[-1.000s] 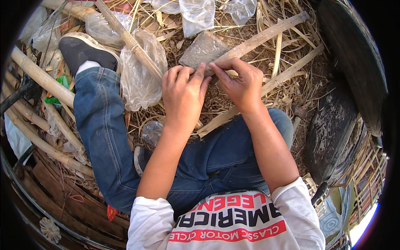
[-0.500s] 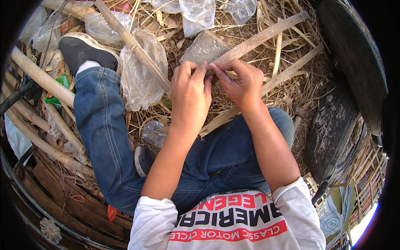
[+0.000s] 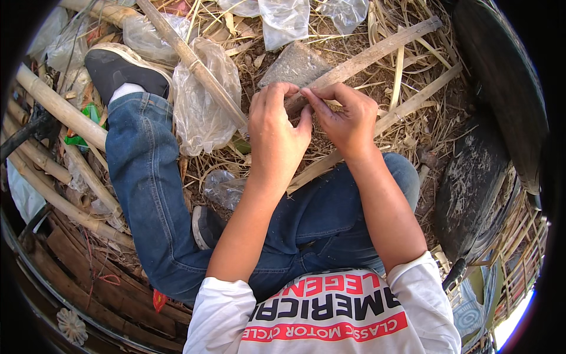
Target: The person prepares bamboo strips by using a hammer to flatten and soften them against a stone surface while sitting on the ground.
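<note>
My left hand (image 3: 276, 133) and my right hand (image 3: 346, 118) meet fingertip to fingertip above my knees. Both are pinched on the near end of a long pale bamboo slat (image 3: 377, 50) that runs up to the right across the straw. My left fingers curl over the slat's end and my right thumb and forefinger nip its edge. What lies between the fingertips is hidden. A grey plastic bag filled with soil (image 3: 295, 62) lies just beyond the hands.
I sit on straw-covered ground, with my blue-jeaned left leg (image 3: 138, 171) stretched out and a black shoe (image 3: 115, 68). Clear plastic bags (image 3: 200, 100) and bamboo poles (image 3: 59, 109) lie to the left. A second slat (image 3: 413, 103) and a dark curved tyre-like thing (image 3: 471, 177) are on the right.
My left hand has shifted a little right toward my right hand and its fingers have curled tighter over the slat's end. The right hand has barely moved.
</note>
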`<state>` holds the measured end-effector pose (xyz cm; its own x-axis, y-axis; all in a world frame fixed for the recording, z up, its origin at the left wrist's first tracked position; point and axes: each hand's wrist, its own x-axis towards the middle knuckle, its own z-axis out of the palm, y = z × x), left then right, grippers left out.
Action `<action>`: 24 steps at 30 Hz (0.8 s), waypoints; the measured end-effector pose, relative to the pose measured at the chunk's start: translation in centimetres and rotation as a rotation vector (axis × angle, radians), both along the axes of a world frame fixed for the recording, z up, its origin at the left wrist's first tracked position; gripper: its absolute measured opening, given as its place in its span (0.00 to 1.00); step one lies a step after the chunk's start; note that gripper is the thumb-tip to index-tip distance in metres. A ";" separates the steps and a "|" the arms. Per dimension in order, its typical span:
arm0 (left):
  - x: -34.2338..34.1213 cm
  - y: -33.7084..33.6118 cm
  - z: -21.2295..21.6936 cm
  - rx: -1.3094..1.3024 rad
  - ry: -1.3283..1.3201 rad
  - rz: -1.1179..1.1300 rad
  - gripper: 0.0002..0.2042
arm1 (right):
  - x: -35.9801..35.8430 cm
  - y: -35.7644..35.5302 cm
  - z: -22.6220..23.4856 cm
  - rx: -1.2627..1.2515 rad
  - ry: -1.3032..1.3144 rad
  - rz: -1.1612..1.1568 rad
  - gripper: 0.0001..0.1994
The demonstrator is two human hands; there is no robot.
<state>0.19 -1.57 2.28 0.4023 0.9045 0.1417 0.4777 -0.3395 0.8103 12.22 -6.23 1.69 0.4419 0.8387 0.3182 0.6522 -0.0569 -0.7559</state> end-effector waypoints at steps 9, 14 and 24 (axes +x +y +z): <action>-0.1 0.0 -0.4 -0.010 -0.057 0.008 0.09 | 0.3 0.2 -1.0 0.133 -0.191 0.130 0.08; 0.0 0.0 -0.8 0.054 -0.045 0.055 0.06 | 0.4 -0.5 -0.4 0.081 -0.175 0.212 0.09; 0.1 0.1 -0.6 0.032 -0.021 0.060 0.06 | 1.7 -1.8 1.0 -0.010 0.468 -0.152 0.09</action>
